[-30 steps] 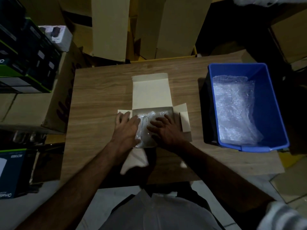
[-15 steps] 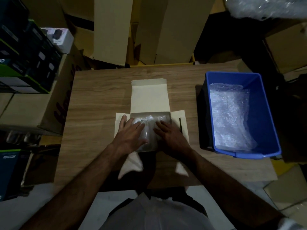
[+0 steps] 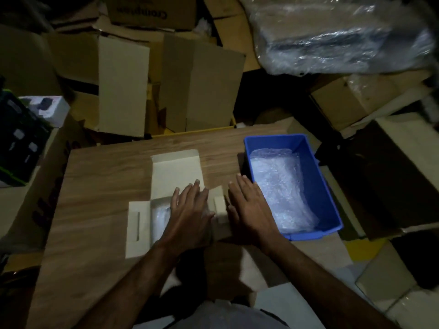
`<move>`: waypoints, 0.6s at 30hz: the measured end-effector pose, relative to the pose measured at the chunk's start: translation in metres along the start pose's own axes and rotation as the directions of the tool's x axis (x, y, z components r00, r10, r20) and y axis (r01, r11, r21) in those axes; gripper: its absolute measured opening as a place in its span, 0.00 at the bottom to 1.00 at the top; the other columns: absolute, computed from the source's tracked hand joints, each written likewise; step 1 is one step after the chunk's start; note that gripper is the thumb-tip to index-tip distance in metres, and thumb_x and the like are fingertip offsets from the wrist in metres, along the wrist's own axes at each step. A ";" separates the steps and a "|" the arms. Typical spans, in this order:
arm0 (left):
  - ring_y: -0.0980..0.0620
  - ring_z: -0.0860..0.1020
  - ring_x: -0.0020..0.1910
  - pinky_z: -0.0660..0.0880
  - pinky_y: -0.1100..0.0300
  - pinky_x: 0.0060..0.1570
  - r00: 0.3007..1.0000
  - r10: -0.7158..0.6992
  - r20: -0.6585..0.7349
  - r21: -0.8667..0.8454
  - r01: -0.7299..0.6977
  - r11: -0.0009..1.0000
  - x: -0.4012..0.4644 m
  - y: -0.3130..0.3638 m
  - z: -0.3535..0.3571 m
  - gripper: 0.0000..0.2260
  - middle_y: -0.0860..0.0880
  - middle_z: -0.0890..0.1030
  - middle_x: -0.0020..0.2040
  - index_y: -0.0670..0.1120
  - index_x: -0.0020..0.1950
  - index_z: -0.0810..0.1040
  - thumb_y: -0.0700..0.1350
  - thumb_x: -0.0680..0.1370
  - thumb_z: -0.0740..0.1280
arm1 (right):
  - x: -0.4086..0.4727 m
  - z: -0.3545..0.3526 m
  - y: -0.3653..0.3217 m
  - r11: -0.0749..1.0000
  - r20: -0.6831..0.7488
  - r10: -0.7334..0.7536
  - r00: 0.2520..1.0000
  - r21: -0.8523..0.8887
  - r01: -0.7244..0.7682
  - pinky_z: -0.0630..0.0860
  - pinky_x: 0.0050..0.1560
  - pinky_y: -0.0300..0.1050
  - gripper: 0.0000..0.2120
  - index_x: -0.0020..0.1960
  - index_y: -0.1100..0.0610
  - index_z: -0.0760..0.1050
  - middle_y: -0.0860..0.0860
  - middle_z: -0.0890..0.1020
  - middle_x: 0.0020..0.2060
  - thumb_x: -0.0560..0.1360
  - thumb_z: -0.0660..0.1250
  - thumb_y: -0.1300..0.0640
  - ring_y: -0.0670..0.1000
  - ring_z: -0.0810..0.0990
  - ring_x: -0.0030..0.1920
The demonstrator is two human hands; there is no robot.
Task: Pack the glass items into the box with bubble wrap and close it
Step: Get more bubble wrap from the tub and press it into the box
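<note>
The box [image 3: 175, 205] sits mid-table, lid and side flaps spread so its bubble-wrapped contents [image 3: 160, 218] stay reachable. The left hand [image 3: 190, 211] lies flat on the padding, fingers straight, likely settling it. Just right, the right hand [image 3: 249, 207] rests flat, fingers straight, beside the right flap [image 3: 219, 207], near the blue bin [image 3: 316, 172].

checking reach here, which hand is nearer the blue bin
Right. The right hand lies flat on the table with its fingers just short of the blue bin. The left hand rests over the open box, farther from it.
</note>
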State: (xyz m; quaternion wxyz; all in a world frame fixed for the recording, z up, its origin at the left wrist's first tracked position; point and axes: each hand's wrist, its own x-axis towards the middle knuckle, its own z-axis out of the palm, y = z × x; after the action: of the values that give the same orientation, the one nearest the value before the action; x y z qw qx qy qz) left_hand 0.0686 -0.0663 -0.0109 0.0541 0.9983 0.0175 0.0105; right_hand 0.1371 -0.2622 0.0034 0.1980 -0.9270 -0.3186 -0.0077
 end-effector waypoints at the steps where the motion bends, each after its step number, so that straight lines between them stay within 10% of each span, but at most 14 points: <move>1: 0.41 0.66 0.76 0.56 0.40 0.75 0.999 0.008 -0.033 -0.034 -0.009 0.999 0.006 0.012 0.001 0.30 0.40 0.65 0.78 0.47 0.76 0.69 0.62 0.78 0.59 | -0.005 -0.007 0.010 1.000 -0.017 0.022 1.000 0.004 -0.022 0.62 0.75 0.62 0.29 0.76 0.59 0.67 0.61 0.65 0.77 0.76 0.66 0.54 0.61 0.63 0.77; 8: 0.39 0.61 0.79 0.57 0.41 0.76 0.970 0.112 -0.216 -0.278 -0.171 0.945 0.052 0.100 0.006 0.28 0.36 0.63 0.79 0.42 0.76 0.70 0.57 0.81 0.59 | -0.040 -0.033 0.103 0.990 -0.060 0.125 0.990 -0.055 -0.129 0.63 0.75 0.60 0.30 0.76 0.59 0.67 0.64 0.63 0.78 0.78 0.65 0.47 0.64 0.62 0.78; 12: 0.40 0.54 0.80 0.48 0.46 0.77 0.989 0.118 -0.091 -0.268 -0.139 0.953 0.084 0.134 0.015 0.31 0.39 0.55 0.82 0.46 0.79 0.65 0.61 0.79 0.56 | -0.046 -0.038 0.143 0.978 0.286 0.190 0.939 -0.142 -0.155 0.55 0.78 0.53 0.41 0.80 0.55 0.59 0.62 0.54 0.80 0.74 0.70 0.42 0.61 0.54 0.80; 18: 0.32 0.58 0.78 0.63 0.34 0.71 0.994 0.100 0.034 -0.155 -0.093 0.983 0.097 0.151 0.045 0.29 0.34 0.57 0.80 0.40 0.75 0.71 0.52 0.76 0.68 | -0.019 -0.020 0.176 0.961 0.635 0.250 0.731 -0.257 -0.105 0.59 0.77 0.53 0.52 0.82 0.56 0.52 0.65 0.51 0.79 0.68 0.78 0.44 0.63 0.54 0.79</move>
State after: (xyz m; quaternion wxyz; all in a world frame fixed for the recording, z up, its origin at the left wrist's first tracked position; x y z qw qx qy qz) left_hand 0.1719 -0.2180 -0.0371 0.1305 0.9909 -0.0328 -0.0062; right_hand 0.2285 -0.4074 -0.0441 -0.0236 -0.9106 -0.2749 0.3076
